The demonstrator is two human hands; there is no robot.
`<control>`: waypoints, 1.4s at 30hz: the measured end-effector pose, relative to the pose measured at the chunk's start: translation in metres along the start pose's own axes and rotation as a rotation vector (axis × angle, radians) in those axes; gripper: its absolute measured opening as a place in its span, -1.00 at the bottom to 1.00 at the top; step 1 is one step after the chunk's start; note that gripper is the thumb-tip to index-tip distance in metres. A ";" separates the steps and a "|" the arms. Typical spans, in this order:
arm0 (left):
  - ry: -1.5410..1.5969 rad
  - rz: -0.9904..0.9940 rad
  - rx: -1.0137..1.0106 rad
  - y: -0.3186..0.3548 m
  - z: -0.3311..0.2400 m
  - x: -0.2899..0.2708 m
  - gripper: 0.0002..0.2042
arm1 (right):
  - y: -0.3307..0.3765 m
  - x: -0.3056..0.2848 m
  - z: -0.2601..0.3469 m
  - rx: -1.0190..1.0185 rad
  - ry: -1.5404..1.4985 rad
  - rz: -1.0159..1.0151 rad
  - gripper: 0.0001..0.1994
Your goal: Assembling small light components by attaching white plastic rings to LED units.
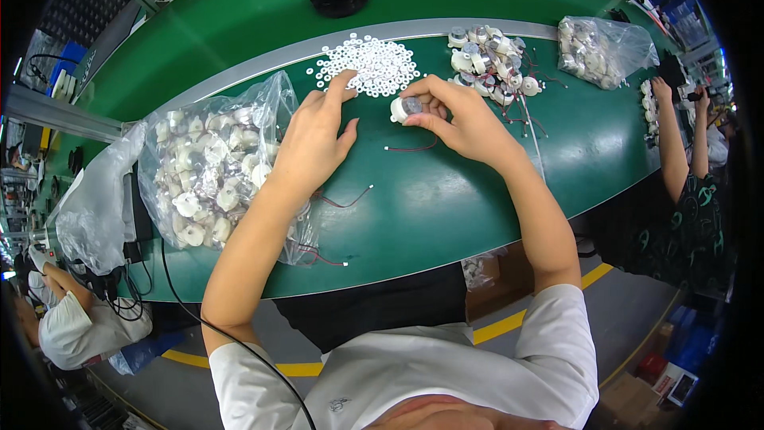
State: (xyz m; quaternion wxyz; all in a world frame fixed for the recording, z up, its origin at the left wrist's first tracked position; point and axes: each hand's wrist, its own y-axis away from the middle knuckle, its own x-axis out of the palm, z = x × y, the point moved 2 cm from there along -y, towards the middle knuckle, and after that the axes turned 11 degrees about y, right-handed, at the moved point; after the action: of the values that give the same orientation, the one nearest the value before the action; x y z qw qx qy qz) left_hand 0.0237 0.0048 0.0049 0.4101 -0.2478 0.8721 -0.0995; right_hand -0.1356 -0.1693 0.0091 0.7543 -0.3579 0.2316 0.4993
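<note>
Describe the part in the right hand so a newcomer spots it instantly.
Start at the patch of small white rings on the green table. Just right of it, the right hand pinches a small white-cased round motor with a silver metal face. Unlike the piled motors behind, it sits alone between fingertips.

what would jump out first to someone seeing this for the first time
The two bare hands at the middle of the green belt: the right hand grips a small white motor part, and the left hand reaches into a heap of white rings. A clear bag of white parts lies at the left, a loose pile of wired parts behind the right hand.
</note>
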 end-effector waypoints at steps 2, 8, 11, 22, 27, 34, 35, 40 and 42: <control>0.048 0.022 -0.011 -0.001 -0.003 0.004 -0.36 | 0.000 0.000 -0.002 0.033 -0.034 -0.001 -0.72; 0.230 0.112 -0.076 -0.004 -0.011 0.006 -0.41 | -0.001 0.017 -0.014 0.304 -0.173 0.007 -0.76; 0.357 0.159 -0.189 -0.007 -0.009 0.010 -0.40 | -0.002 0.022 -0.019 0.332 -0.181 -0.011 -0.75; 0.362 0.108 -0.076 -0.001 -0.013 0.005 -0.37 | -0.012 0.029 -0.001 0.242 -0.050 -0.034 -0.76; 0.336 0.130 -0.049 0.002 -0.015 0.007 -0.38 | -0.014 0.033 -0.005 0.287 -0.013 -0.089 -0.71; 0.324 0.131 0.007 0.003 -0.014 0.007 -0.41 | -0.013 0.041 -0.008 0.289 -0.073 -0.137 -0.70; 0.304 0.150 0.026 0.003 -0.014 0.007 -0.41 | -0.013 0.041 -0.008 0.288 -0.088 -0.146 -0.70; 0.274 0.158 0.068 0.003 -0.008 0.011 -0.42 | -0.012 0.041 -0.004 0.286 -0.103 -0.148 -0.73; 0.244 0.154 0.098 0.004 -0.007 0.010 -0.43 | -0.012 0.040 -0.001 0.220 -0.006 -0.151 -0.76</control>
State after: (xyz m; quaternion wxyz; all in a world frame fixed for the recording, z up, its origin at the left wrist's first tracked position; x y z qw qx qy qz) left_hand 0.0116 0.0025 0.0012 0.3189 -0.1461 0.9260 -0.1396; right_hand -0.1088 -0.1495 -0.0163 0.8251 -0.2881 0.2551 0.4136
